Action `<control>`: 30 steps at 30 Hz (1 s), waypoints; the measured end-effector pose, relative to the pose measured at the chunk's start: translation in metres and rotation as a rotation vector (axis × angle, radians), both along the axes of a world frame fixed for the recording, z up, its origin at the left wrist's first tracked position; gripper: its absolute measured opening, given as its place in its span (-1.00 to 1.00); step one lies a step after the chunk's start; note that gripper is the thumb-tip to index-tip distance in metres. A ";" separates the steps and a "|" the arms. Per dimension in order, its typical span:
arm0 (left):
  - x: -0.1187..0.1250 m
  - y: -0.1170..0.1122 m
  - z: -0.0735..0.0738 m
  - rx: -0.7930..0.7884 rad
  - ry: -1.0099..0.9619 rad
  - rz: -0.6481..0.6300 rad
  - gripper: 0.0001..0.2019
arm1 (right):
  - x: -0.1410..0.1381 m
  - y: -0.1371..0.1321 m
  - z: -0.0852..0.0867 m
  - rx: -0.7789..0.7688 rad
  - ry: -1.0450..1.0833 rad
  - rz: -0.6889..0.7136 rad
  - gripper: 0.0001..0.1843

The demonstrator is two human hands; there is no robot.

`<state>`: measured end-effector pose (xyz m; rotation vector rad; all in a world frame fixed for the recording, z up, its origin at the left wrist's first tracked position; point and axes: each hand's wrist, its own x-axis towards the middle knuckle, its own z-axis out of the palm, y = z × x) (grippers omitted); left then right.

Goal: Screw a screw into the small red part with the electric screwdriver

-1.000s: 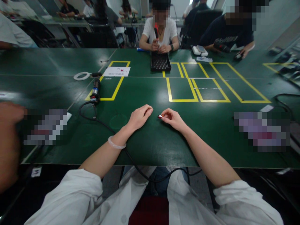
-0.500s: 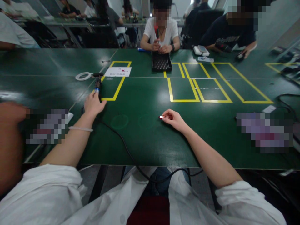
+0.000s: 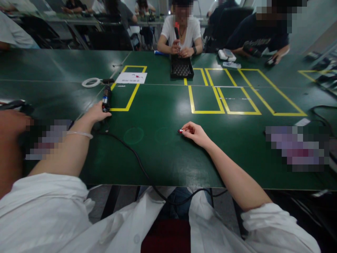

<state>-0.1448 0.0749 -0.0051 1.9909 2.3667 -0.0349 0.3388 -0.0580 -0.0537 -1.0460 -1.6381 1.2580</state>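
Observation:
My left hand (image 3: 95, 113) is at the near end of a black cylindrical tool (image 3: 106, 96) with a blue band, which looks like an electric screwdriver. The thumb lies across the tool's near end and the index finger touches its left side; the other fingers are hidden. Between thumb and fingertips, my right hand (image 3: 194, 134) pinches a small red and shiny part (image 3: 180, 131) close to the table top. The part is too small to name. A black cable (image 3: 135, 156) runs from near my left wrist across the table and over its front edge.
Yellow tape outlines (image 3: 207, 112) mark the green table (image 3: 163, 161). A printed paper (image 3: 131, 78) and a white coil (image 3: 91, 82) lie beyond the tool. Across sits a person with a black tray (image 3: 182, 72). Another person's hand (image 3: 15, 121) is close at left.
My left hand has shifted left along the tool's near end, uncovering more of it. My right hand keeps its pinch in nearly the same spot. The view has shifted slightly.

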 end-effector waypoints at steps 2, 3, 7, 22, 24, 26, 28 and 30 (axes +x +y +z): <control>0.000 -0.001 -0.002 0.019 -0.021 0.000 -0.32 | 0.000 0.000 0.000 0.003 -0.002 -0.001 -0.75; 0.001 -0.001 -0.003 0.032 -0.032 -0.009 -0.33 | 0.000 0.000 0.000 0.004 -0.002 0.000 -0.75; 0.007 -0.007 -0.008 0.088 -0.070 -0.040 -0.35 | 0.000 0.000 0.001 0.008 -0.002 0.007 -0.75; 0.107 -0.096 -0.008 0.161 -0.017 -0.099 -0.32 | -0.001 0.000 0.000 0.036 -0.012 -0.032 -0.74; 0.125 -0.110 -0.007 0.157 0.004 -0.150 -0.30 | -0.001 0.000 0.000 0.027 -0.001 -0.030 -0.73; 0.143 -0.123 -0.006 0.156 0.021 -0.203 -0.28 | -0.001 0.000 0.000 0.018 0.018 -0.024 -0.71; 0.161 -0.134 -0.005 0.162 0.029 -0.264 -0.28 | -0.002 0.000 0.001 0.012 0.041 -0.017 -0.70; 0.179 -0.142 -0.005 0.173 0.032 -0.326 -0.29 | -0.002 0.000 0.002 0.006 0.059 -0.005 -0.69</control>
